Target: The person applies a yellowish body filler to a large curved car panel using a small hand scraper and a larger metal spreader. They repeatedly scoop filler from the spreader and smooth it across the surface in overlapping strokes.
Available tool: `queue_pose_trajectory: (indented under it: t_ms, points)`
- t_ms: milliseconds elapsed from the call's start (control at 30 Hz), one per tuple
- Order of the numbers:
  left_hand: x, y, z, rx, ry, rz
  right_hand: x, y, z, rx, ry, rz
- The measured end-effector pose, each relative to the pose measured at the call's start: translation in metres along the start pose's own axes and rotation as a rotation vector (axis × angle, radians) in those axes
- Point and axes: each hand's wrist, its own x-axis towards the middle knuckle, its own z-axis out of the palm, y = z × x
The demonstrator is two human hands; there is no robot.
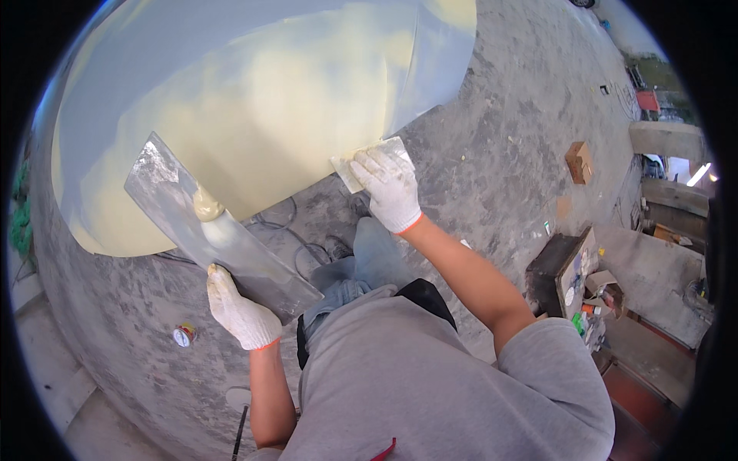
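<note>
In front of me is a large curved panel (307,84), grey-blue with broad smears of pale yellow filler. My left hand (238,307), in a white knit glove, grips the lower edge of a long metal plate (254,265), which is tilted. A dollop of yellow filler (206,203) sits on that plate. The gloved fingers of my right hand (387,184) press together on a flat, light-coloured spreader (348,175), smeared with filler. The spreader is at the panel's lower right edge; whether it touches cannot be made out.
A round tin (184,334) stands on the grey floor at left. Cables (288,223) lie under the panel near my shoes. To the right are a small cardboard box (579,163) and a dark cabinet (550,269) with cluttered items beside it.
</note>
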Motion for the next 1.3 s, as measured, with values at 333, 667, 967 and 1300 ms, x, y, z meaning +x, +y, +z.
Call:
queue_pose_trajectory:
  t_ms: [333, 667, 967, 1300]
  points:
    - [-0.001, 0.004, -0.002, 0.015, -0.076, 0.03, 0.107, 0.056, -0.026, 0.002, 0.23, 0.18]
    - [-0.004, 0.009, 0.005, 0.044, -0.059, 0.15, 0.235, 0.103, -0.028, -0.156, -0.106, 0.192]
    - [-0.007, 0.007, 0.005, -0.003, -0.061, 0.079, 0.201, 0.061, -0.046, -0.174, -0.268, 0.273]
    - [0.0, 0.008, -0.002, -0.077, -0.128, 0.032, 0.113, 0.0, -0.022, -0.062, -0.101, 0.101]
